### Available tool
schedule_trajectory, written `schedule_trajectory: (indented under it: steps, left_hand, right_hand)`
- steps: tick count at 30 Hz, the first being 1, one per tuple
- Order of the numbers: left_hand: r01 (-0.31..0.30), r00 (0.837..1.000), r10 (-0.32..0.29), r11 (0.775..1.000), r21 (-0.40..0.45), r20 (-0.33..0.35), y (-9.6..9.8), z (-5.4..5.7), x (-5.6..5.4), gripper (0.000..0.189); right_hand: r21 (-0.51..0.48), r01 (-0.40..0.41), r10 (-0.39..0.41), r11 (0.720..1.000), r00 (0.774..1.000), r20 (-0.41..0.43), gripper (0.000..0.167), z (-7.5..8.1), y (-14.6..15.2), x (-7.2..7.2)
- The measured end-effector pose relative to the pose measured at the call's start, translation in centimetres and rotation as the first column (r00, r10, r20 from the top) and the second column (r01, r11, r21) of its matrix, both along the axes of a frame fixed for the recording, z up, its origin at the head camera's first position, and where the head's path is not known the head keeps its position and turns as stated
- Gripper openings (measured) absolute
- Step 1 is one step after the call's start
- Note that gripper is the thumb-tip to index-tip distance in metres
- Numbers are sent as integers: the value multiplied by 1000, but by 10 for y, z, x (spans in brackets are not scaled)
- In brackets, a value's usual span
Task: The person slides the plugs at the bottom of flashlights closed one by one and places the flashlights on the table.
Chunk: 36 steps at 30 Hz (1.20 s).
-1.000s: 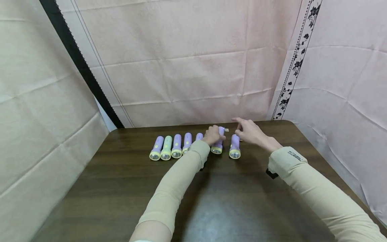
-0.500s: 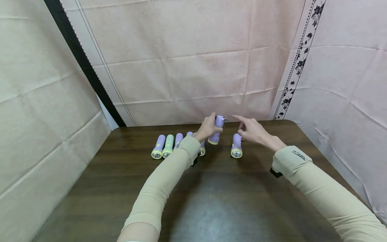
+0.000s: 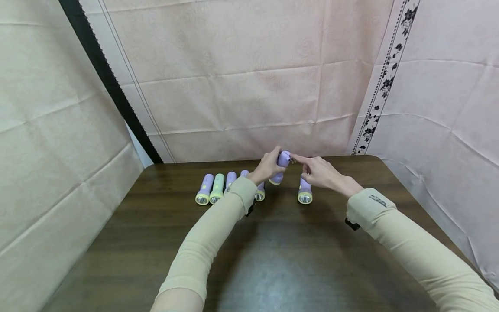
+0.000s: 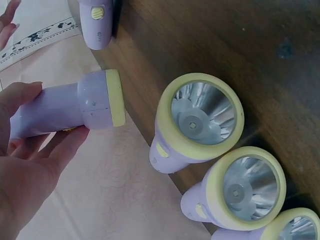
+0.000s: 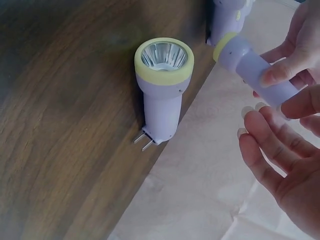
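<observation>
A purple flashlight (image 4: 60,110) with a pale yellow head ring is gripped round its body by my left hand (image 3: 267,168), raised over the back of the table. In the head view its tail end, with small metal prongs (image 3: 292,160), points toward my right hand (image 3: 321,171). That hand's extended index finger reaches the tail, and its other fingers are loosely bent in the right wrist view. Just below my right hand lies another purple flashlight (image 5: 162,105), its two plug prongs (image 5: 144,141) sticking out. In the head view its tail is hidden behind the right hand.
Left of my hands, a row of flashlights lies on the dark wooden table (image 3: 156,242): a purple one (image 3: 204,188), a green one (image 3: 216,188) and several more purple ones, partly behind my left arm. A pale cloth (image 3: 241,108) hangs behind the table's back edge.
My left hand has lifted the purple flashlight off the table and tilted it. My right hand has moved left, bringing its index finger to the flashlight's tail.
</observation>
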<state>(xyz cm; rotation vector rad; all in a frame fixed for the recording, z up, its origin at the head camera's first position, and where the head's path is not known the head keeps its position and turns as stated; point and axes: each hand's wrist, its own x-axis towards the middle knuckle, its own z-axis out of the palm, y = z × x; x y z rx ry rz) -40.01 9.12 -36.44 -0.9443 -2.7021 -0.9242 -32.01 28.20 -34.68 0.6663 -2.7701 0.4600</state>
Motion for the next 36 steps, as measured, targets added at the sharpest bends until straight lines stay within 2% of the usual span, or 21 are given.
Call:
schedule_trajectory:
  steps: [13, 20, 25, 32, 36]
  left_hand:
    - [54, 999, -55, 996, 70, 1, 0, 8, 0, 43]
    - [83, 996, -81, 994, 64, -32, 0, 8, 2, 43]
    - [94, 995, -93, 994, 62, -31, 1, 10, 5, 42]
    - [64, 998, -63, 997, 38, -10, -5, 5, 11, 44]
    - [-28, 999, 29, 999, -21, 43, -3, -2, 17, 50]
  right_hand:
    - [-47, -33, 34, 998, 999, 22, 71, 5, -4, -3]
    - [-71, -27, 31, 997, 998, 57, 70, 7, -7, -4]
    - [-95, -16, 23, 995, 997, 72, 71, 8, -9, -5]
    - [-108, -43, 53, 993, 995, 89, 72, -2, -11, -5]
    - [-99, -31, 41, 995, 995, 95, 79, -12, -11, 1]
